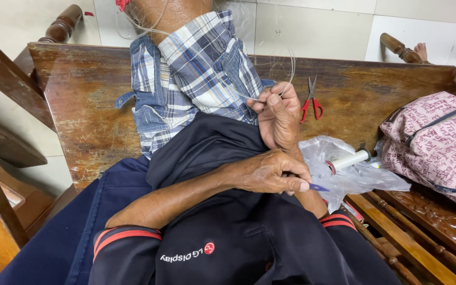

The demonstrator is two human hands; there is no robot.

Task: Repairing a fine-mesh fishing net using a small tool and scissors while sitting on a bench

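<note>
We note the right hand (278,113), centre frame, pinching a fine thread (286,79) that loops upward. The left hand (270,174), just below it, is closed on a small blue tool (319,187). Red scissors (311,103) lie on the desk (85,105) right of the hands; a white spool (349,159) rests on a plastic bag (365,177).

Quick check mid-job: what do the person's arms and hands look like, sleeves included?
Both arms wear short dark navy sleeves, each cuff edged with red stripes. Forearms are bare below them. The left hand and right hand are bare too: no gloves, watch or rings visible.
</note>
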